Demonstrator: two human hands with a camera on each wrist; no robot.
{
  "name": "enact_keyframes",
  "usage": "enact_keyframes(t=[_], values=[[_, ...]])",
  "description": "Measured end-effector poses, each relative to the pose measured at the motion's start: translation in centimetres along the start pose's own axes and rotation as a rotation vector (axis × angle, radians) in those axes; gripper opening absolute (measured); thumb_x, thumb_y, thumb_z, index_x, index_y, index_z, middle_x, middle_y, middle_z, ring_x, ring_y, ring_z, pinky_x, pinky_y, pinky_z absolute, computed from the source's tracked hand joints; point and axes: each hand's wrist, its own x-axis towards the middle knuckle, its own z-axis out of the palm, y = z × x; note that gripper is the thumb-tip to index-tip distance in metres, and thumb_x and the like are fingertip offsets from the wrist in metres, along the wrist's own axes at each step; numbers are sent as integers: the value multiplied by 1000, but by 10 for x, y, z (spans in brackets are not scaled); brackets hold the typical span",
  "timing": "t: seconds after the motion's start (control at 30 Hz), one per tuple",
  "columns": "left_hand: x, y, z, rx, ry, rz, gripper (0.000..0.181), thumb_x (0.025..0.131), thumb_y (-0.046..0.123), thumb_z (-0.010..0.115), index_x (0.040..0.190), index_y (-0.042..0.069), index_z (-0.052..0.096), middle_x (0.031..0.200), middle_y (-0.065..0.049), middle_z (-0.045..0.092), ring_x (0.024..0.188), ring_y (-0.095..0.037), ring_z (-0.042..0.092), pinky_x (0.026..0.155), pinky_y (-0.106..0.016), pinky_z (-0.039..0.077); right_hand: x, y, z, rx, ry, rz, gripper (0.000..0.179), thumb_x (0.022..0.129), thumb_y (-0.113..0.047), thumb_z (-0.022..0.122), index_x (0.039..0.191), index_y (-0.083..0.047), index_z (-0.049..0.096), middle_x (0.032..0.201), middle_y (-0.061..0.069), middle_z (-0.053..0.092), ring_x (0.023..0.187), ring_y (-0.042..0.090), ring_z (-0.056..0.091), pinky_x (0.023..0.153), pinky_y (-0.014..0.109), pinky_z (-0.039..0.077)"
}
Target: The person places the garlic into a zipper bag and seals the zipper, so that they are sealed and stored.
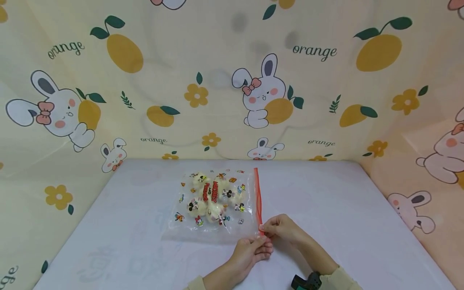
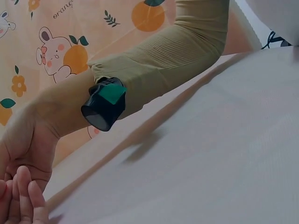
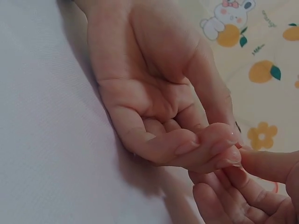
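Note:
A clear zip bag [image 1: 174, 227] with cartoon prints and red "Mickey and Friends" lettering lies flat on the table in the head view. Several pale, rounded things [image 1: 215, 211] are inside; their kind cannot be made out through the plastic. Its red zip strip [image 1: 257, 189] runs along the right side. At the strip's near end, my left hand [image 1: 248, 257] pinches the bag's corner. Just beyond it, my right hand [image 1: 286, 230] pinches the strip between thumb and forefinger. Both hands' fingers almost meet in the right wrist view, where the bag is mostly hidden.
The white-covered table [image 1: 348, 225] extends around the bag. Patterned cloth walls [image 1: 217, 117] with rabbits and oranges enclose the back and sides. A black wrist device [image 1: 306, 281] sits on the right forearm, by the sleeve [image 2: 163, 65].

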Motion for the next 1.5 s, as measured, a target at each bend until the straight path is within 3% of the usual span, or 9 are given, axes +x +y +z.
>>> enact_keyframes(t=[0.3,0.73,1.5], values=[[-1,1,0,-3,0,10,30,96,17,57,109,-9,64,76,4,68,73,-5,65,72,-20,56,0,0,0,-1,3,0,35,92,-21,64,95,14,68,70,-2,71,64,9,59,62,23,53],[0,3,0,11,13,-25,35,97,19,57,115,-10,62,77,4,68,72,-6,64,73,-21,57,3,-1,-1,18,10,25,35,92,-21,65,95,13,68,65,-9,67,63,7,59,63,23,52],[-2,3,-1,15,-1,-23,31,95,19,58,112,-7,64,79,3,68,73,-6,64,73,-20,56,7,-1,-1,43,18,23,35,92,-19,64,96,15,67,65,-8,67,61,6,59,58,21,53]])
